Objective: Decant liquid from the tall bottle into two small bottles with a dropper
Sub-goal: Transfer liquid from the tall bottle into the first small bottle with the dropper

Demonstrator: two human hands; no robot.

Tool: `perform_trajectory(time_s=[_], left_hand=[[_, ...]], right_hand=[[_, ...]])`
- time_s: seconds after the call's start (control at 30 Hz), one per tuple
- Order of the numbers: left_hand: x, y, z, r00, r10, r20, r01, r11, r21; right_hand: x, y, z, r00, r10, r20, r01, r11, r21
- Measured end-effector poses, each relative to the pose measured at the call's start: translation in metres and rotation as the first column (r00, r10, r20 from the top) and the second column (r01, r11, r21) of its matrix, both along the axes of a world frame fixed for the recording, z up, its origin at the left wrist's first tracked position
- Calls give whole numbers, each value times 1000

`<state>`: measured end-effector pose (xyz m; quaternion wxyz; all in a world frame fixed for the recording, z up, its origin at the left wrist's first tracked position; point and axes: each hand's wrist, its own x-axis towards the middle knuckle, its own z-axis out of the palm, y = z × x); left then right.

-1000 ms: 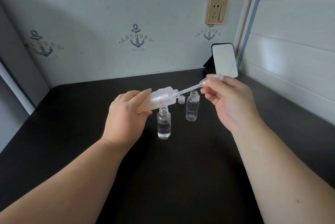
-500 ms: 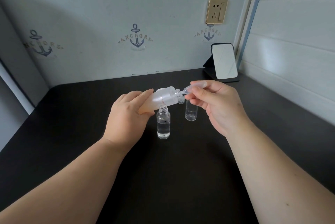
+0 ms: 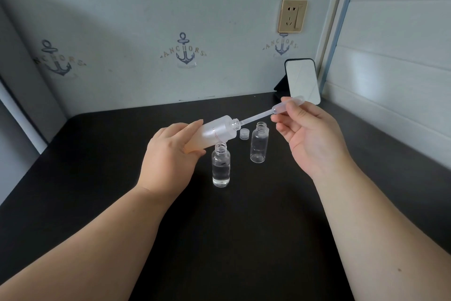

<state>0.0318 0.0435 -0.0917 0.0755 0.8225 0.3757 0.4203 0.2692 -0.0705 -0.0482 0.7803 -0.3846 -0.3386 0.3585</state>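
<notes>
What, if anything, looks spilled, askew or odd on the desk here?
Nothing stands out. The tall bottle is tilted, but the left hand holds it so while the right hand works the dropper at its mouth. Both small bottles stand upright; no spill shows on the table.
</notes>
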Motion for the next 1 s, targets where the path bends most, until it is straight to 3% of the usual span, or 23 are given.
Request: perform_trajectory(time_s=[0.3, 0.6, 0.83, 1.0], left_hand=[[-2, 0, 1, 999, 21, 36, -20, 999, -34], [-4, 4, 3, 991, 72, 116, -52, 985, -165], [-4, 6, 5, 974, 97, 203, -37, 958, -283], [-1, 5, 5, 958, 137, 253, -40, 934, -356]], right_hand=[[11, -3, 0, 973, -56, -225, 69, 996, 53], [23, -4, 2, 887, -123, -445, 190, 976, 109], [22, -4, 3, 871, -92, -482, 162, 981, 105], [20, -4, 3, 904, -71, -421, 123, 988, 97]])
